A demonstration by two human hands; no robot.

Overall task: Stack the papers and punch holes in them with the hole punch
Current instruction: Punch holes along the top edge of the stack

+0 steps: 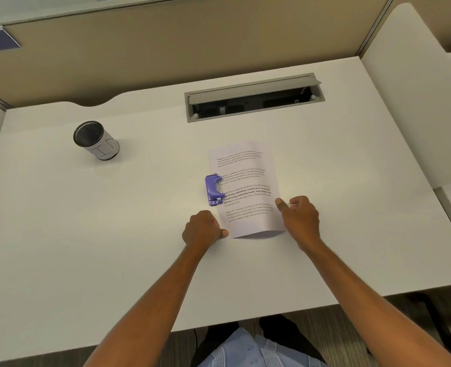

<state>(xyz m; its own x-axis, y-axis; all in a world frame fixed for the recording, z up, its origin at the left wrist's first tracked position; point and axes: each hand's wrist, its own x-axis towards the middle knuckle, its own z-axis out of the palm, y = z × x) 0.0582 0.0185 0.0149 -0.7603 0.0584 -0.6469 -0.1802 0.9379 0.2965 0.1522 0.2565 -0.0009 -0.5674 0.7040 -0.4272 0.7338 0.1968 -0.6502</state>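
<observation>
A stack of printed white papers lies in the middle of the white desk. A purple hole punch sits on the desk with the papers' left edge in its slot. My left hand rests curled at the papers' near left corner, its thumb touching the edge. My right hand rests at the near right edge of the papers, thumb and fingers on the sheet. How many sheets are in the stack I cannot tell.
A black mesh pen cup wrapped in white paper stands at the far left. An open grey cable tray is set into the desk at the back. Beige partition walls enclose the back and sides.
</observation>
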